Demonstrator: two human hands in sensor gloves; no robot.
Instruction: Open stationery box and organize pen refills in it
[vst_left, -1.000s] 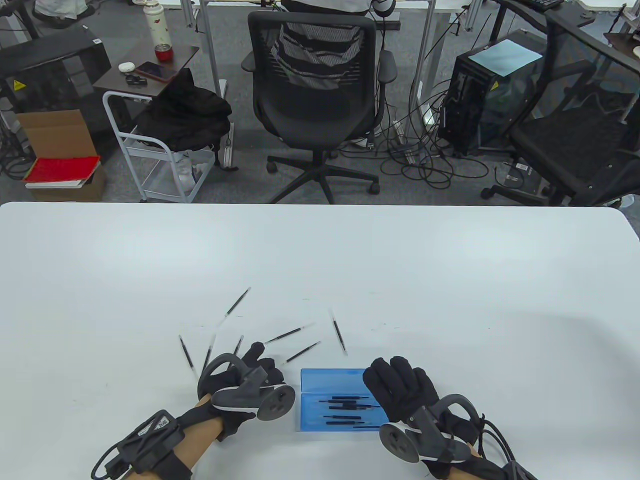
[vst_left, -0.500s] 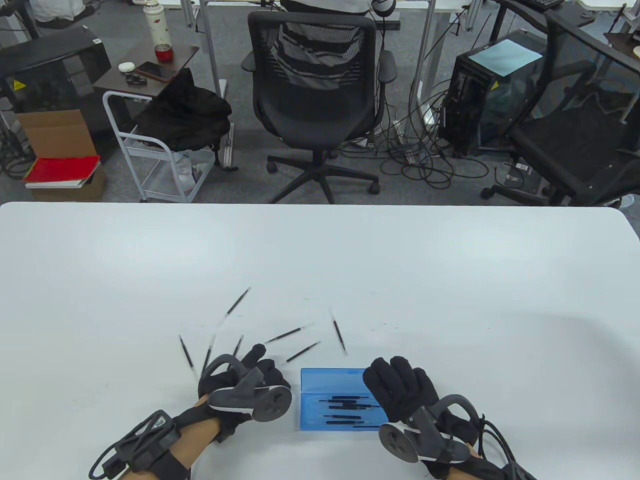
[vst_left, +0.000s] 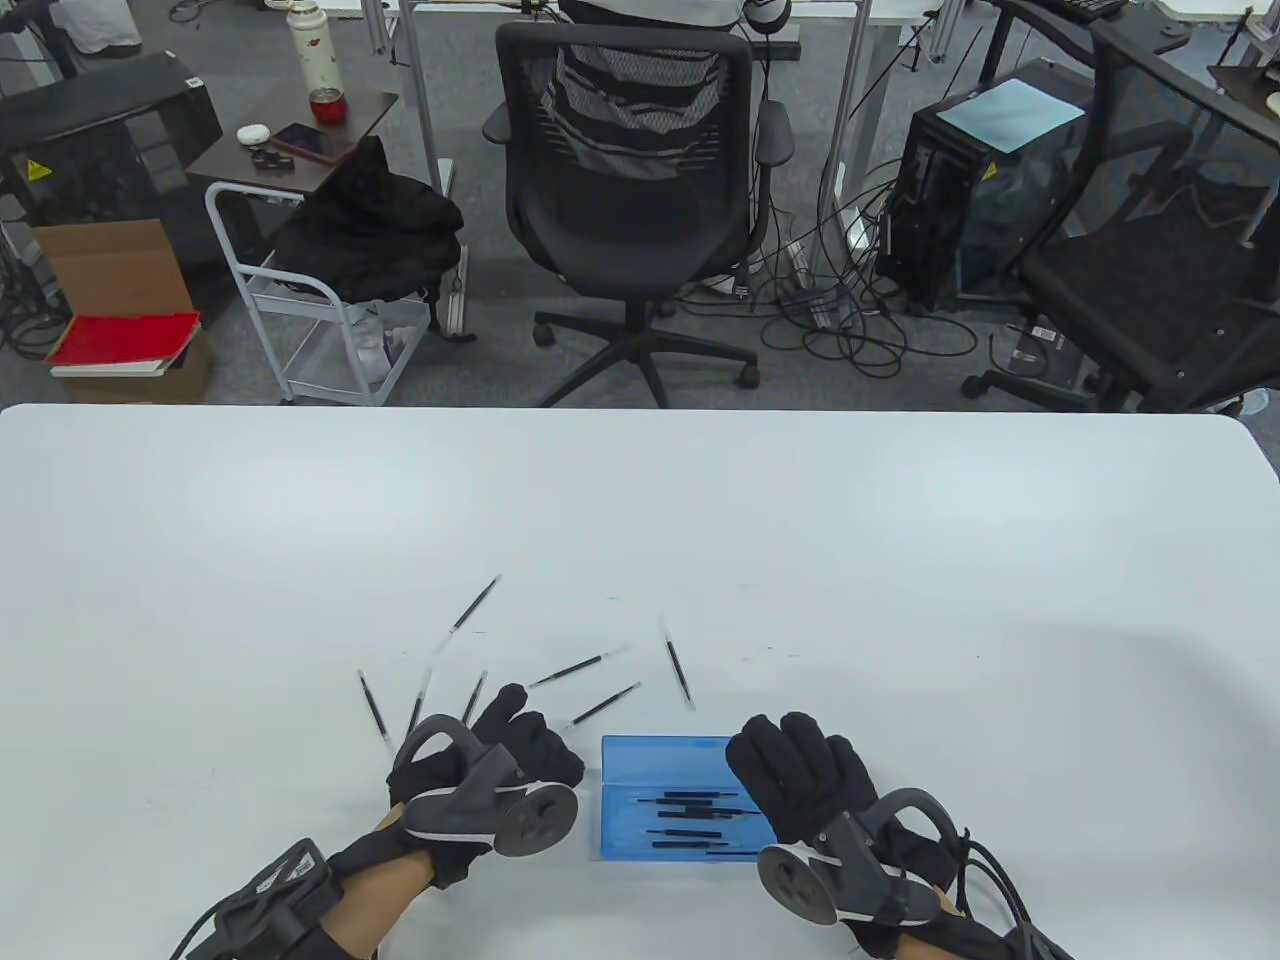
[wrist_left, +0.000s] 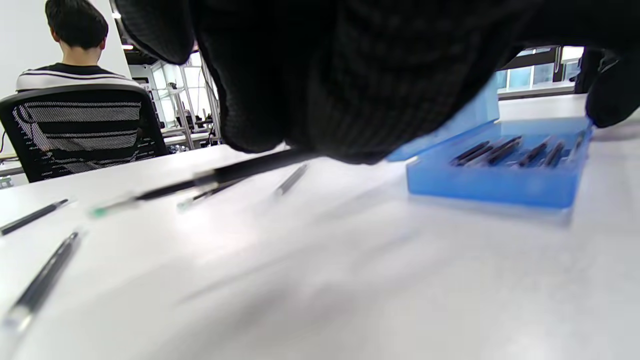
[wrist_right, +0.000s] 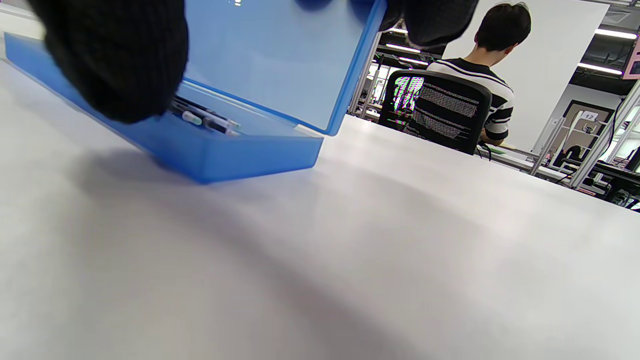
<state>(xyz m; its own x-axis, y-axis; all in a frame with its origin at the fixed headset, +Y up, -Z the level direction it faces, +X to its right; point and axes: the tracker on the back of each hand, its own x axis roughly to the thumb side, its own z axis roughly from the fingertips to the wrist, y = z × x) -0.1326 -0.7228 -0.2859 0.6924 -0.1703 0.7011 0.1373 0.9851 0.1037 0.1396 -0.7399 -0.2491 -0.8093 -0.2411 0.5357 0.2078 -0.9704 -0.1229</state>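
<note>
While the blue box (vst_left: 688, 800) lies open near the front edge of the white desk (vst_left: 640, 520), it serves as the landmark for all the rest. Furthest to the left of it, loose pen refills (vst_left: 373, 705) lie scattered on the desk, some fanned out beyond the left hand and two more (vst_left: 680, 672) closer to the box's far left corner. Just to the left of the box is the left hand (vst_left: 505, 755), knuckles up, a grey tracker (vst_left: 500, 805) strapped across its back. In the left wrist view its grip (wrist_left: 325, 90) is curled down over one refill (wrist_left: 235, 172), which sticks out from under the fingers; whether that refill is lifted or touching the desk cannot be told. Inside the box's tray several refills (vst_left: 695, 822) lie roughly side by side along its length. The lid (wrist_right: 280, 55) stands raised at the far side of the tray. At the box's right end is the right hand (vst_left: 805, 780), also with a tracker (vst_left: 830, 880); its fingers (wrist_right: 120, 60) close on the raised lid, the thumb by the tray's edge. Beyond the desk, straight behind the box, a person sits in a black office chair (vst_left: 628, 190), back turned.
</note>
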